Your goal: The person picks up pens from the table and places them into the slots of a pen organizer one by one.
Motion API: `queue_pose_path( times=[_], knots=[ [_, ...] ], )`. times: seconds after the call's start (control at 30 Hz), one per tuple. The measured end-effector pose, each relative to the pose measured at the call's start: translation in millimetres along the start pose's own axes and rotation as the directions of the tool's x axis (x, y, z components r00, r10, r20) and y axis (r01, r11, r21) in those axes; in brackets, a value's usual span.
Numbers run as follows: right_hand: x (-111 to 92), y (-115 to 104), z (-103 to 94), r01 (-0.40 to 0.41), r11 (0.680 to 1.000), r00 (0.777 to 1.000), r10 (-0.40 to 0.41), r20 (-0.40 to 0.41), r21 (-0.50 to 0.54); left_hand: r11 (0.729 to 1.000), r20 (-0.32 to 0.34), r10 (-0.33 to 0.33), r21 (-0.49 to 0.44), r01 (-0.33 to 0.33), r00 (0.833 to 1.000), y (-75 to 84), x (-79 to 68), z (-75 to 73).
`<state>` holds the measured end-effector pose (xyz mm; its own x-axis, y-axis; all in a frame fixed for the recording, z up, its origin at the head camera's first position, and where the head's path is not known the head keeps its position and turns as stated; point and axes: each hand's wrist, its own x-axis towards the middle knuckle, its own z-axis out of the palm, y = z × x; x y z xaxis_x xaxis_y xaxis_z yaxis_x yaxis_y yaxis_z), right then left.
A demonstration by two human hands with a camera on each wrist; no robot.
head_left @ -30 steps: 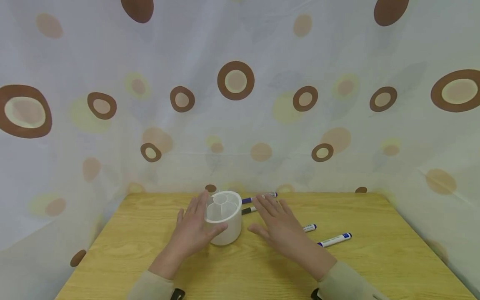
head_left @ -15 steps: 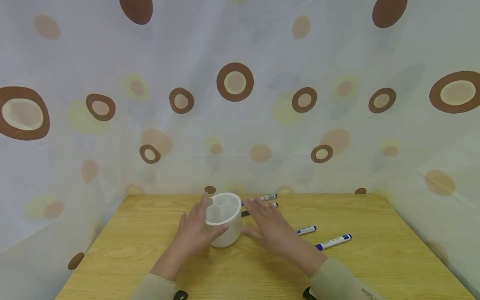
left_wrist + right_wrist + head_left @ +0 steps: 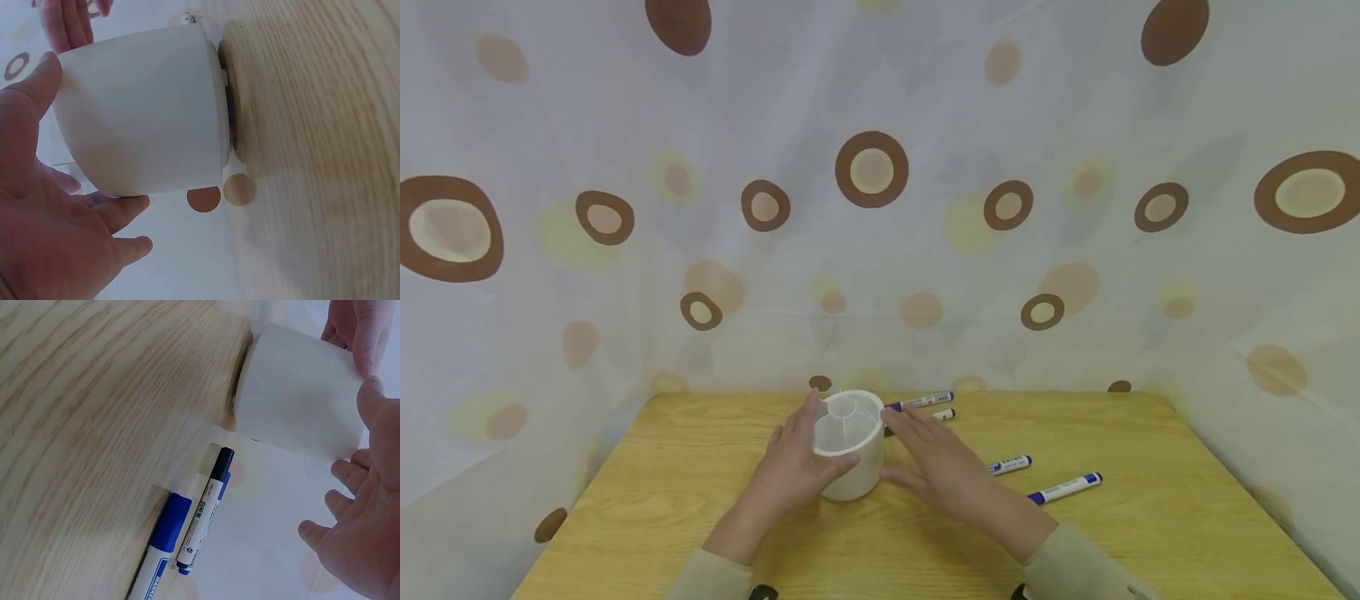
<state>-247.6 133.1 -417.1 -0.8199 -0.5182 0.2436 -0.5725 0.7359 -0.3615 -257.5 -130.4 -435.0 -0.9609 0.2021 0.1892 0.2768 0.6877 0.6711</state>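
A white round pen holder (image 3: 861, 467) with divided compartments stands upright on the wooden table, between both hands. My left hand (image 3: 793, 467) holds it from the left, thumb across its near wall and fingers along the far left side. On the opposite side, my right hand (image 3: 943, 458) rests its fingertips and thumb tip against the wall, its fingers fairly straight. In the left wrist view the pen holder (image 3: 137, 112) has a raised base with a narrow dark gap above the wood. The right wrist view shows the right hand (image 3: 375, 487) touching it near the rim.
Several markers lie right of the pen holder: a blue-capped one (image 3: 936, 400) and a black-capped one (image 3: 943, 415) at the back, then two blue ones (image 3: 1067, 489) nearer the right forearm. A spotted curtain (image 3: 880, 250) borders the table (image 3: 647, 492) behind and at the sides.
My right hand has moved left, from apart to touching the pen holder's right side. The left hand has stayed around its left side, and the pen holder has kept its place.
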Motion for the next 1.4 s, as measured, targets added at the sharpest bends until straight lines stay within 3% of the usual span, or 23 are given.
queue_pose_path(
  times=[0.4,0.67,0.83,1.17,1.33,1.4],
  knots=[
    [-14,2,-1.7,0.026,0.999,1.000,-0.026,-0.005,0.034,0.994,0.029,-0.032,-0.101,0.035,0.999,4.9,-1.2,2.5],
    [-26,3,-4.4,0.069,0.996,0.997,-0.067,-0.032,0.064,0.992,0.018,0.031,-0.124,-0.029,0.999,5.7,-0.9,5.5],
    [-28,9,-5.6,0.084,0.995,0.996,-0.082,-0.038,0.060,0.991,0.015,0.025,-0.128,-0.023,1.000,7.9,-0.5,7.1],
    [-23,36,-17.6,0.003,1.000,0.997,-0.004,-0.081,-0.007,0.987,-0.009,0.009,-0.160,-0.011,1.000,6.8,-0.9,11.0],
    [-16,51,-26.8,-0.050,0.999,0.995,0.048,-0.090,-0.018,0.986,0.014,-0.020,-0.168,0.022,1.000,5.7,-0.2,11.8],
    [-11,60,-26.8,-0.035,0.998,0.994,0.031,-0.101,-0.044,0.986,0.024,-0.029,-0.166,0.033,0.999,5.1,-0.1,12.3]
  ],
)
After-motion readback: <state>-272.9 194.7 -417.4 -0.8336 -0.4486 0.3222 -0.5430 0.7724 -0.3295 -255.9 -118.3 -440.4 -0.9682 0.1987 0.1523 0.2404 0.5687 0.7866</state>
